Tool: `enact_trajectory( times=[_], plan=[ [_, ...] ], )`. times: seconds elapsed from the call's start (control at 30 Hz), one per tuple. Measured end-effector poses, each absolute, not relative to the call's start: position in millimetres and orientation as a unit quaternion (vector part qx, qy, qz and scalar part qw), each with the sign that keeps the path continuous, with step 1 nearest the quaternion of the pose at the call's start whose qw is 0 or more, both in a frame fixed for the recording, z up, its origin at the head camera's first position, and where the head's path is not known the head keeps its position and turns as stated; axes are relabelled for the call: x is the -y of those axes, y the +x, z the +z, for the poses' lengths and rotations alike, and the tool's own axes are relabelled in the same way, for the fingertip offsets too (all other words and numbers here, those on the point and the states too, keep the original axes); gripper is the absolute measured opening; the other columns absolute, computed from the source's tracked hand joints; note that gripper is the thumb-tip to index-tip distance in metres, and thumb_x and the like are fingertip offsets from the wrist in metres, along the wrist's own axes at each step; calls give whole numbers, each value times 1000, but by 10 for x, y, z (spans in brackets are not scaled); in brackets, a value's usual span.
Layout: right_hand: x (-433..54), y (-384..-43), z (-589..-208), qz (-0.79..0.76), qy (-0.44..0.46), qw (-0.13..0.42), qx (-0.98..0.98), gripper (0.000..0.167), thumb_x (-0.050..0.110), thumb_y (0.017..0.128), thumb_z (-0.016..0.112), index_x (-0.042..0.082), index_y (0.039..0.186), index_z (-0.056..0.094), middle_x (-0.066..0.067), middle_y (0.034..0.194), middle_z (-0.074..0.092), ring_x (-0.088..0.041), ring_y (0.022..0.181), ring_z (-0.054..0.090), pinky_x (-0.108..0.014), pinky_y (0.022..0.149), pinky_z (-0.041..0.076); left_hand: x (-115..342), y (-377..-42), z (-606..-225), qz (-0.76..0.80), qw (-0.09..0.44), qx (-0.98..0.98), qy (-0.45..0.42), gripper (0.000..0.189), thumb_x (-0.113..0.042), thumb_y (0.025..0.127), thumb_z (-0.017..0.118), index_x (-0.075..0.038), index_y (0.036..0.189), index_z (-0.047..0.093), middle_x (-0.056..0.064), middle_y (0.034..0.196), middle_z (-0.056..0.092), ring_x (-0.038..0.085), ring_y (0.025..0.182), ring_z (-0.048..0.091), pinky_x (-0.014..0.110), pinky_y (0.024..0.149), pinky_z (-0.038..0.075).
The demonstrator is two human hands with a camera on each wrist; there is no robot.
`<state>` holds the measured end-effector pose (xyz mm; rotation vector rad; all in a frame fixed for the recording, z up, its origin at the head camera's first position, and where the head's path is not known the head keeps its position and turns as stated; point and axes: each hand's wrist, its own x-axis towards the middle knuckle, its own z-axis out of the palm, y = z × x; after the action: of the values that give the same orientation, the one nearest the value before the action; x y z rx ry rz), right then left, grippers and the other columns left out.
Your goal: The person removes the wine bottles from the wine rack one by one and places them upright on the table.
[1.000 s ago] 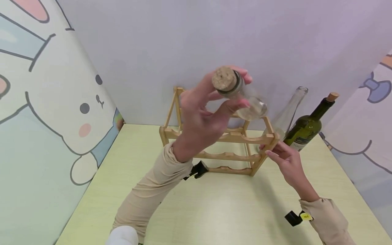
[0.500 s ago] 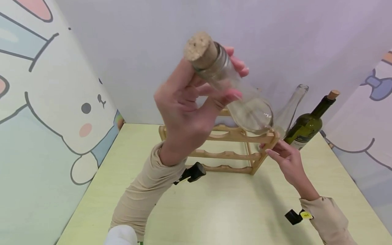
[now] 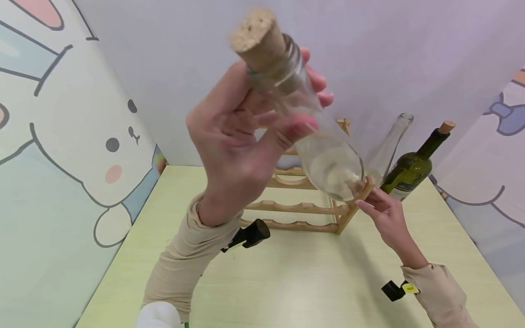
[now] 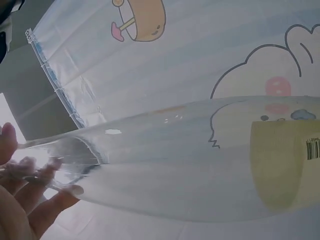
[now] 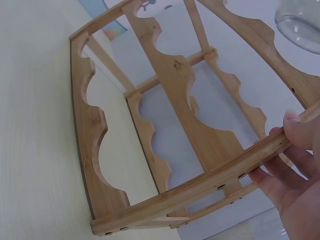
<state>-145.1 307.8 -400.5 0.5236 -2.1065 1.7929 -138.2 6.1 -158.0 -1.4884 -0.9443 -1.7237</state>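
My left hand [image 3: 242, 141] grips a clear glass bottle [image 3: 328, 159] by its neck, just below the cork [image 3: 262, 38]. The bottle is tilted, its cork end up toward the head camera and its base over the right part of the wooden wine rack [image 3: 303, 207]. In the left wrist view a pale label [image 4: 280, 165] shows on the bottle [image 4: 165, 175]. My right hand [image 3: 385, 214] holds the rack's right side post between thumb and fingers, as the right wrist view also shows with the hand [image 5: 295, 175] on the bar [image 5: 200, 185].
Right behind the rack stand an uncorked clear bottle [image 3: 387, 150] and a corked green wine bottle [image 3: 410, 171]. The rack rests on a pale table [image 3: 270, 278]. A plain wall [image 3: 184, 68] rises behind, with cartoon-printed panels [image 3: 82, 136] at the sides.
My left hand has moved up and left, nearer the head camera, carrying the corked bottle, more of which now shows. The right hand has stayed on the rack.
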Motion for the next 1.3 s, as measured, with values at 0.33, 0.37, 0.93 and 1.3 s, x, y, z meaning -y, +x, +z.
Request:
enact_trajectory(
  times=[0.33, 0.37, 0.93, 1.3],
  plan=[
    [-3074, -1442, -4008, 631, 158, 167, 741, 41, -16, 86, 56, -8, 126, 54, 3, 104, 67, -7, 93, 64, -18, 77, 53, -116, -1298, -1627, -659, 263, 425, -562, 39, 26, 69, 66, 25, 103, 47, 33, 93, 64, 31, 82, 69, 43, 65, 58],
    [-3071, -1441, -4009, 636, 156, 166, 738, 42, -16, 86, 56, -8, 127, 54, 3, 106, 67, -7, 94, 64, -18, 77, 53, -124, -1292, -1631, -658, 257, 431, -561, 39, 26, 69, 66, 25, 103, 48, 33, 93, 64, 30, 82, 69, 42, 65, 58],
    [-3035, -1454, -4019, 643, 189, 151, 726, 41, -14, 88, 54, -9, 129, 51, -19, 105, 65, -19, 97, 64, -24, 83, 53, -133, -1261, -1756, -640, 216, 525, -518, 40, 20, 70, 70, 22, 106, 53, 31, 94, 65, 19, 86, 69, 34, 60, 57],
    [-3033, -1440, -4021, 639, 185, 146, 732, 40, -10, 89, 57, -8, 128, 51, -22, 102, 65, -20, 97, 64, -23, 85, 52, -49, -1227, -1894, -616, 214, 563, -507, 38, 16, 70, 72, 18, 104, 56, 26, 89, 68, 14, 84, 69, 29, 55, 55]
  ],
)
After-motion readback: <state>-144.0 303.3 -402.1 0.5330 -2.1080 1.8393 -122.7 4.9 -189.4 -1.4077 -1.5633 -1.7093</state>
